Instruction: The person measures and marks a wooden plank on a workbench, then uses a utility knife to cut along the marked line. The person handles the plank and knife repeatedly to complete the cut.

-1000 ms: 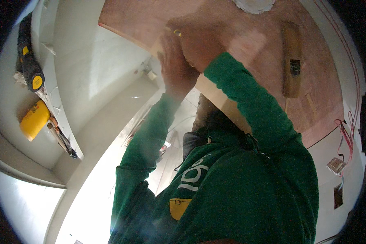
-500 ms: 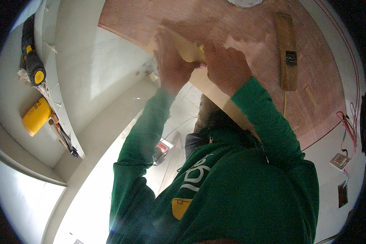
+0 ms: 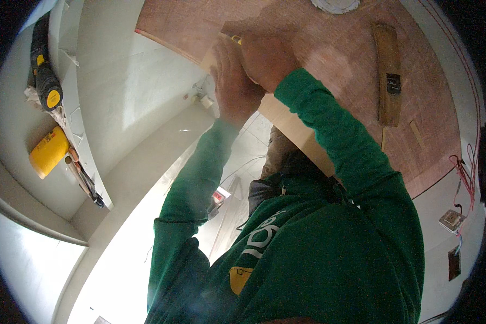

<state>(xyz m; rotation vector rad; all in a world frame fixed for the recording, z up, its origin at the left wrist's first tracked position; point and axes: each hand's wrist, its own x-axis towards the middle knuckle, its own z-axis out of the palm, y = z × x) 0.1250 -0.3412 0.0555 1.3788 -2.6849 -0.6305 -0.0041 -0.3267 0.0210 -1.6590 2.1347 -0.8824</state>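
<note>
A reddish plywood panel spans the upper middle. Along its lower left edge runs a pale tan strip, partly covered by my hands. My left hand is closed on the strip near the panel's edge, its fingertips partly hidden. Right beside it, overlapping it, my right hand is closed around a small yellow object. Only a yellow end of that object shows past the fingers, so its kind is unclear.
A wooden hand plane lies on the panel at the right, below a round whitish disc. On a ledge at the left are a black-and-yellow tool, a yellow container and slim hand tools. Loose wires hang by a wall box.
My right hand has moved left and up along the panel edge with the yellow object, now overlapping my left hand. The left hand has stayed near the same spot on the strip.
</note>
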